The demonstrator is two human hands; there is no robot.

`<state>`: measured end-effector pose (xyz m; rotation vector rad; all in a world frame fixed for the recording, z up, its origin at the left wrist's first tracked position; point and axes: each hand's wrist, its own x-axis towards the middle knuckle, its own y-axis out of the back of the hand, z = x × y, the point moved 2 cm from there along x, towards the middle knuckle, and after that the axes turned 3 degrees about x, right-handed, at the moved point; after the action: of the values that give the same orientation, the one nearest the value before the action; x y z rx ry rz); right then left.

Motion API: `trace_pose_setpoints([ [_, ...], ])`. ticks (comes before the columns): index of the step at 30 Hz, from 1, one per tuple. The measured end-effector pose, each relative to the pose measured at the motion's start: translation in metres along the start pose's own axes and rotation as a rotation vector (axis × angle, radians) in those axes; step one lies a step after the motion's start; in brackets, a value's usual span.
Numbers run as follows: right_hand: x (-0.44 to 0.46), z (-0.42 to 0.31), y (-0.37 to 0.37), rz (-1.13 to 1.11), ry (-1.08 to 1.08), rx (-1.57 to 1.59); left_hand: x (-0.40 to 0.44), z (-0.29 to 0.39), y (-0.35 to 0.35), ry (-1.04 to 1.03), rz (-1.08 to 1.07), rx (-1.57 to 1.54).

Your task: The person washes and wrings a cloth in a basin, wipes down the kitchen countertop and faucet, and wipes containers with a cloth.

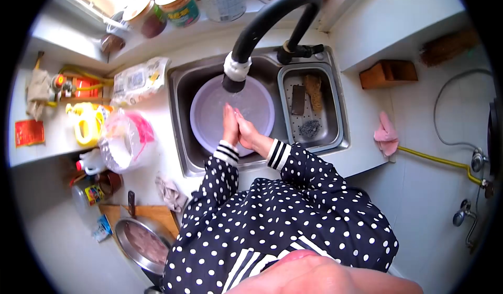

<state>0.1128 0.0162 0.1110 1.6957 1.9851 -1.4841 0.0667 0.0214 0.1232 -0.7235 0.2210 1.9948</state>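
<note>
My left hand [229, 125] and my right hand [247, 131] meet palm against palm over a pale purple basin [266, 101], just below the tap. Their fingers are stretched out and point toward the spout. I see nothing held between them, though the inner palms are hidden. The basin sits in the left bowl of a steel sink [181, 142]. A black gooseneck faucet [255, 29] arches over it, with white wrapping near its spout. Whether water runs onto my hands is hard to make out.
A perforated tray [319, 131] on the right holds a steel scourer [309, 128] and a brown sponge [313, 91]. On the left counter are a yellow bottle [86, 125], a clear plastic bag [124, 142] and a cloth [170, 193]. A metal pot [121, 236] stands lower left.
</note>
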Motion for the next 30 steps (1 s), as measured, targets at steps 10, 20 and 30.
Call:
trace_pose_setpoints([
  [10, -0.002, -0.004, 0.002, -0.182, 0.002, -0.096, 0.031, -0.011, 0.041, 0.27, -0.057, -0.309],
  [20, 0.011, -0.031, 0.008, 0.049, -0.189, -0.029, 0.002, -0.02, 0.072, 0.147, -0.164, -0.439],
  [30, 0.011, -0.043, 0.03, 0.134, -0.145, -0.227, -0.04, 0.03, 0.077, 0.137, -0.563, -1.018],
])
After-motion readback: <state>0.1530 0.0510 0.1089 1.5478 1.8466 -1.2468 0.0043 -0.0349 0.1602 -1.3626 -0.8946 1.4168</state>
